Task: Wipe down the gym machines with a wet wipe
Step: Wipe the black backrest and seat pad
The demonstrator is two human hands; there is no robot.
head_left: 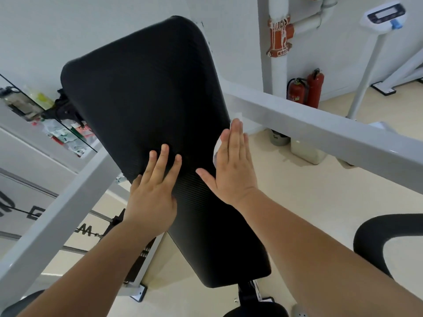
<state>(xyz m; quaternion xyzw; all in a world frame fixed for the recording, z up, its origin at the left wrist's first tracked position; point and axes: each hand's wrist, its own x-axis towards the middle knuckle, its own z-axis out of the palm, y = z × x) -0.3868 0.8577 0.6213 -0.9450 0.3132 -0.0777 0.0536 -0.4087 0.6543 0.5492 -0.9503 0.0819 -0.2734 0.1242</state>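
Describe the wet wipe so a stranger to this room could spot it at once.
Find the big black padded backrest in the middle of the view. At its right edge lies the right hand, fingers straight and flat. The wet wipe is the thin white sheet peeking out from under that hand, the only white thing on the black pad.

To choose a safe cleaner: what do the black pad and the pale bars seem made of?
Black pad: probably vinyl over foam, matte, with fine ribbed lines. Pale bars: likely painted metal, glossy, with soft reflections.
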